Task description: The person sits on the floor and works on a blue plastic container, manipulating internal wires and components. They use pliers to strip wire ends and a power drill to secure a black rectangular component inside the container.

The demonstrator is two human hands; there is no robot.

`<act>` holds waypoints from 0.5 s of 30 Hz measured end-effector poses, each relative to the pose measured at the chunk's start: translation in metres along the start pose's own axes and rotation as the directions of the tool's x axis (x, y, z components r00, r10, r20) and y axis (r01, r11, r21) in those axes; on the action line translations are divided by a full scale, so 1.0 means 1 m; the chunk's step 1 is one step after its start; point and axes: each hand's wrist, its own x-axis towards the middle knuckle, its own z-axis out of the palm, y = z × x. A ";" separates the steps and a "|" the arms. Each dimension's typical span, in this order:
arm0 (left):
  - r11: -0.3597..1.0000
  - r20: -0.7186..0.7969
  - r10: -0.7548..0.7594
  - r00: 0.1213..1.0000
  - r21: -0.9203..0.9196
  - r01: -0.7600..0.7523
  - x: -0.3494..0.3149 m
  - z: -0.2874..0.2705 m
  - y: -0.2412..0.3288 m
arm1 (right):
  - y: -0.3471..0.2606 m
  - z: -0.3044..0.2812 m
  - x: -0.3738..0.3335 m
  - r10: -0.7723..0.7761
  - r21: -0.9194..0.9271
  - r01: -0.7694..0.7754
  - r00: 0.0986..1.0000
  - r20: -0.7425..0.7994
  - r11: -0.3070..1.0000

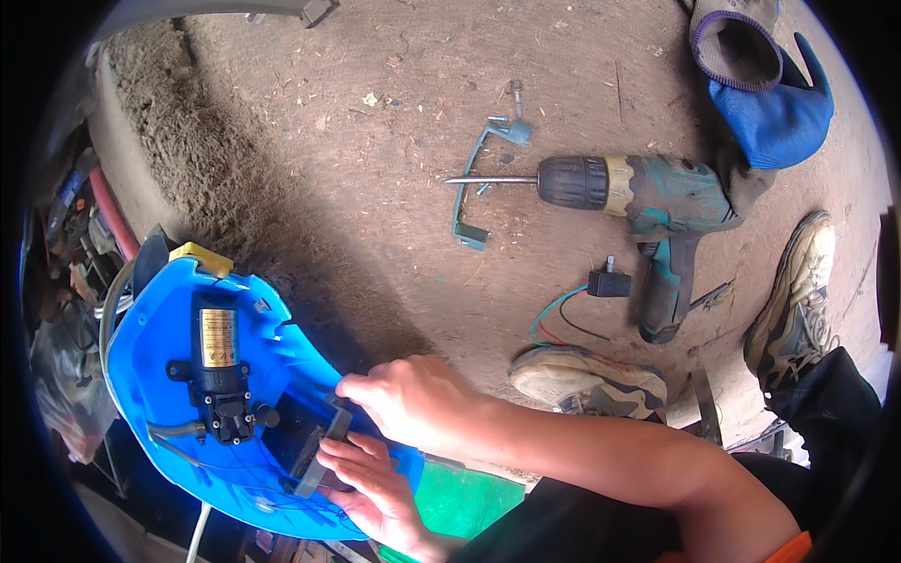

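Note:
A blue plastic shell [310, 352] lies open at the lower left. Inside it is a small black pump [222, 385] with a gold label, with thin hoses and wires beside it. A dark rectangular block [326, 448] stands tilted at the shell's right side. My left hand [380, 493] holds the block from below, fingers along its face. My right hand [408, 399] is closed at the block's upper end, its fingertips at the corner. Part of the block and the shell's inner corner are hidden by my hands.
A teal-and-black cordless drill [666, 197] with a long bit lies on the dusty floor, near a green-grey handle [469, 192]. A wired black switch [609, 283], a blue work glove [774, 117] and shoes [591, 378] are nearby. Sand [178, 122] is heaped at upper left.

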 end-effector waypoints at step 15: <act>0.997 -0.032 -0.071 0.997 -0.017 0.070 0.001 0.003 0.006 | 0.005 -0.211 -0.124 0.180 -0.147 -0.647 0.412 -0.893 0.748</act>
